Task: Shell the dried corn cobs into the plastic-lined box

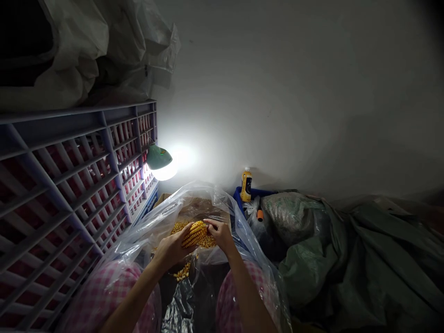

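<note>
A yellow corn cob (195,234) with rows of kernels lies in my left hand (174,246), whose fingers wrap round its left side. At the cob's right end, the thumb and forefinger of my right hand (219,234) press against the kernels. Loose corn kernels (207,242) lie below and behind the cob, in a clear plastic bag (194,189) spread open over a cardboard box. More loose kernels (182,272) lie nearer to me, between my knees. Whether my right fingers pinch a single kernel is too small to tell.
A stacked purple plastic crate (114,175) rises on the left, with a lit green lamp (158,157) hanging from it. To the right stand a yellow bottle (246,185) in a blue bin (237,196) and dark green sacks (312,259). The pale wall (277,92) closes off the back.
</note>
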Demonstrator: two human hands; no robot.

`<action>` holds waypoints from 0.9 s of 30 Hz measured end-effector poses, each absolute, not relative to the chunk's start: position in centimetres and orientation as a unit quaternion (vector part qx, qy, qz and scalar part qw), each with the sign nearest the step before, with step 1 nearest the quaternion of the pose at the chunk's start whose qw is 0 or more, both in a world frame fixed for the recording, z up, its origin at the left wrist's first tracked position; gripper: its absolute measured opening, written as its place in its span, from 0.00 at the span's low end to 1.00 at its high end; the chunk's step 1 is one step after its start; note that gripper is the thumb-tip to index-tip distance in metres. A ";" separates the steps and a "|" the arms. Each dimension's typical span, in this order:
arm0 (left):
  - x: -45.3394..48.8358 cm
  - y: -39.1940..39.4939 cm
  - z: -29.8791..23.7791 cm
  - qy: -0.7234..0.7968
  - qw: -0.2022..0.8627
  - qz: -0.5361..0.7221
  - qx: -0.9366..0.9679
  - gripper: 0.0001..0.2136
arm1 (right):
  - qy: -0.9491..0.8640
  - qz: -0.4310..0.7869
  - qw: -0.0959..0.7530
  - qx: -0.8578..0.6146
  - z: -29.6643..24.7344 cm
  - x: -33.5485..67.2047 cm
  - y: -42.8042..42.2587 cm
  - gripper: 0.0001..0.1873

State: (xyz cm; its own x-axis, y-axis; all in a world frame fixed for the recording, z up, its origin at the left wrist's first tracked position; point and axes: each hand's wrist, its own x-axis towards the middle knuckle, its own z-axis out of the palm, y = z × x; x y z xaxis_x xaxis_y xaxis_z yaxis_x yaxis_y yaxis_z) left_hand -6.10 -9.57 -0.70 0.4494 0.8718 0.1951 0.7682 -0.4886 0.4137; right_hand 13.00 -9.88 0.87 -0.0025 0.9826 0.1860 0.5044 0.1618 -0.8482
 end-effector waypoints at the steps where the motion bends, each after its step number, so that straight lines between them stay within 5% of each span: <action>1: -6.2 -9.4 -0.9 0.492 0.134 0.204 0.836 0.28 | -0.636 0.301 0.415 -0.577 0.9 12.9 -9.9 0.20; 10: -6.5 -9.4 -0.4 0.505 0.137 0.187 0.832 0.28 | -0.590 0.350 0.449 -0.573 1.6 11.5 -10.3 0.18; 15: -6.4 -9.3 -0.9 0.501 0.132 0.197 0.832 0.28 | -0.536 0.362 0.464 -0.605 0.4 11.5 -9.6 0.26; 27: -6.7 -8.8 -1.8 0.509 0.123 0.194 0.830 0.29 | -0.645 0.340 0.423 -0.538 2.0 12.1 -11.1 0.19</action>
State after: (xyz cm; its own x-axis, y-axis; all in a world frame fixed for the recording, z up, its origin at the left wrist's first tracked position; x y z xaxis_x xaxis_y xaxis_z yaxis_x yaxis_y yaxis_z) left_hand -6.65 -8.81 -1.80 0.4066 0.8924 0.1959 0.7972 -0.4512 0.4012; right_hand 12.14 -11.07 2.01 -0.0626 0.9819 0.1787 0.4063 0.1886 -0.8940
